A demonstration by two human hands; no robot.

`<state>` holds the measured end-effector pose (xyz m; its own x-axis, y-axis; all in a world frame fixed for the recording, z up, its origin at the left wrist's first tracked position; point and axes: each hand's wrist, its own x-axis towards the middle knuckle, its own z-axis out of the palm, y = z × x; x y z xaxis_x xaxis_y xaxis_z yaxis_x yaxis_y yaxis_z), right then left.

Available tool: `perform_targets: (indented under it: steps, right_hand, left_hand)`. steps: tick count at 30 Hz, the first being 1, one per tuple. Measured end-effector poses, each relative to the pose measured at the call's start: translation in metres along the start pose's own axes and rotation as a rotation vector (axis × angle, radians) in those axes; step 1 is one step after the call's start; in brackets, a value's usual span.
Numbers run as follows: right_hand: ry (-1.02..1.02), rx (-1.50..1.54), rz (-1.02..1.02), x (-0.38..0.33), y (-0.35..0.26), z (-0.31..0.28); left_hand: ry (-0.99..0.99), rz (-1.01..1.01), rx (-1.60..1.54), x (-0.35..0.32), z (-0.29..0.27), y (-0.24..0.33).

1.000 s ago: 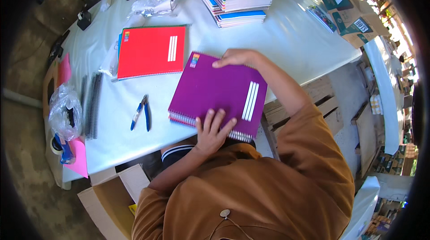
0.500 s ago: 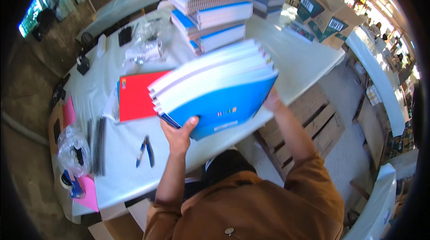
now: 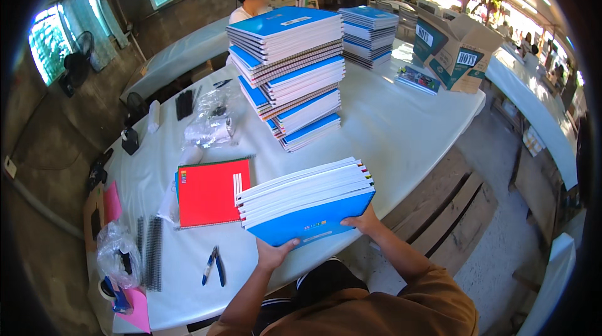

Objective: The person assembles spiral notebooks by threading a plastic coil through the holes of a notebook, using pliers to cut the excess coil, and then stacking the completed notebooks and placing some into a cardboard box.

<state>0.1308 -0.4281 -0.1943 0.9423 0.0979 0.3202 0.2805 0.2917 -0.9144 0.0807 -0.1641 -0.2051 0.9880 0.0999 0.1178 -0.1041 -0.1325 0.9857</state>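
Observation:
A thick bundle of blue-covered books (image 3: 313, 217) is tilted over the near table edge, white page edges upward and a blue cover facing me. My left hand (image 3: 274, 253) grips its lower left corner, the thumb on the cover and the other fingers hidden. On the right side my right hand (image 3: 362, 220) is closed round the bundle, its thumb also on the cover. Just left of the bundle lies a red spiral notebook (image 3: 210, 193). Pliers with blue handles (image 3: 214, 267) rest on the table left of my left hand.
Beyond the bundle rises a tall stack of blue books (image 3: 288, 94), some spiral-bound; a smaller stack (image 3: 369, 35) stands behind. An open carton (image 3: 458, 54) sits far right. Black binding coils (image 3: 153, 254) and a plastic bag (image 3: 118, 254) lie left. A person (image 3: 253, 0) is across the table.
The bundle has come down and closer to me, its pages lining up more evenly. My right hand has shifted to the front cover. The view has tilted up, showing more of the room.

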Motion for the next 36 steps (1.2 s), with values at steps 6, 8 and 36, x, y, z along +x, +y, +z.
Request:
perform_targets:
  steps: [6,8,36]
  right_hand:
    - [-0.279,-0.125,0.195,0.022,-0.035,-0.009]
    - [-0.342,-0.078,0.192,0.029,-0.055,0.006]
    - [0.592,0.706,0.364,0.463,-0.164,0.161]
  left_hand:
    - [-0.210,-0.058,-0.008,-0.003,-0.002,-0.006]
    - [-0.215,-0.074,-0.029,0.005,-0.012,0.012]
    - [0.423,0.723,0.801,-0.066,-0.148,0.130]
